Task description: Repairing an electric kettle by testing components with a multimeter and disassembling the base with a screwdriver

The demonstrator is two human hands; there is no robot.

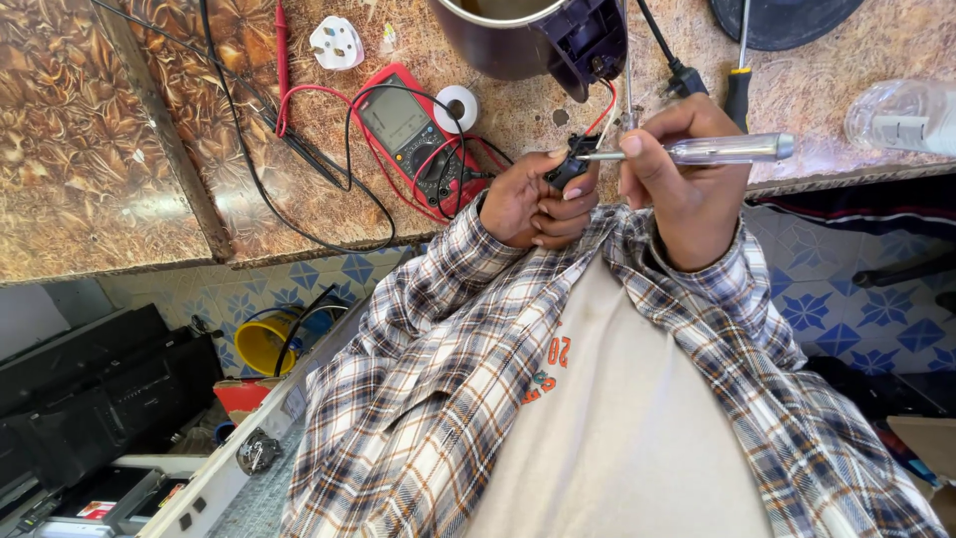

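Note:
My left hand (526,202) grips a small black part (572,165) with red and white wires running from it to a dark purple kettle (533,38) on the counter. My right hand (685,169) holds a clear-handled screwdriver (732,149) sideways, its metal tip touching the black part. Both hands hover at the counter's front edge, close to my chest. My sleeves are plaid.
A red multimeter (410,133) with black and red leads lies left of the hands. Near it are a white tape roll (458,105), a white plug (337,43), a second screwdriver (738,90) and a clear bottle (901,115). A yellow tub (264,342) and black devices sit below.

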